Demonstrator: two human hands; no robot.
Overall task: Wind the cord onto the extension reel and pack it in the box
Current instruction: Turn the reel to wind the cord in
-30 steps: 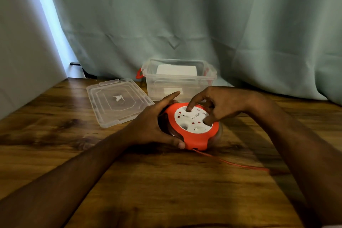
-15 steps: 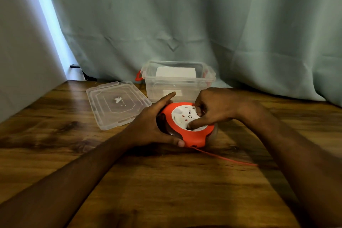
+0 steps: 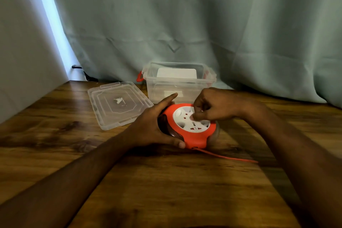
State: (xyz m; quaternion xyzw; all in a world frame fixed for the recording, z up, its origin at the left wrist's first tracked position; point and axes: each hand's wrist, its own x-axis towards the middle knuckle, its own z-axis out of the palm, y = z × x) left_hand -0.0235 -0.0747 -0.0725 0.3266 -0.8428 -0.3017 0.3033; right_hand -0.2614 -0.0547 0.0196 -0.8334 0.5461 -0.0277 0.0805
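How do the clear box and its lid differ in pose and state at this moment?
The box stands upright and open against the curtain, directly behind the reel; the lid lies flat on the table, off to the box's left. The box has red latches at its ends; the lid shows none. The box holds a white card-like item; the lid bears only a small white scrap. Both are clear plastic, and neither hand touches them.
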